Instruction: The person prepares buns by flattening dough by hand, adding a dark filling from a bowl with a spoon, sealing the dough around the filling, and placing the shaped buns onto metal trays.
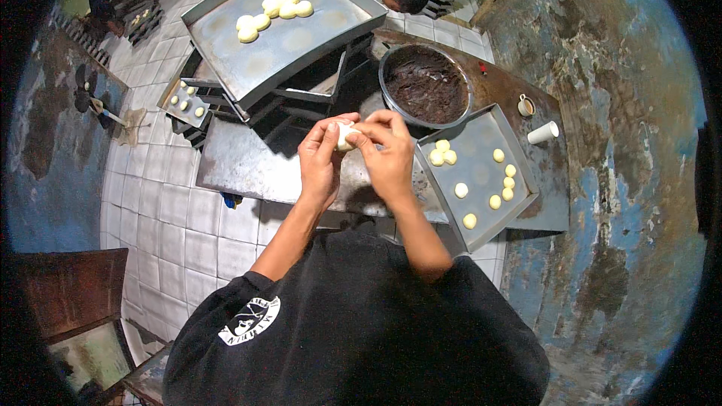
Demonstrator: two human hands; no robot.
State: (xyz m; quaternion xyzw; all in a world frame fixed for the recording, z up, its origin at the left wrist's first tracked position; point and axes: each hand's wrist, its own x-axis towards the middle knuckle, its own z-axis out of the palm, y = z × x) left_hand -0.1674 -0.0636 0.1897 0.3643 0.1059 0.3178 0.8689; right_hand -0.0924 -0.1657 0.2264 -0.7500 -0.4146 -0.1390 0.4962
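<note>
Head view: left hand (319, 156) and right hand (389, 156) (both curled) pinch dough (345, 136) in the gap between two tray rims (316, 58) (443, 194).

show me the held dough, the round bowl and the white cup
Dough (345, 137), head view: its visible middle
Round bowl (469, 96), head view: its right rim
White cup (543, 133), head view: its outer side

Loose black shirt (376, 316), short sleeves (481, 304) — white printed emblem (250, 321) on left side — forearms (289, 240) bare.
</note>
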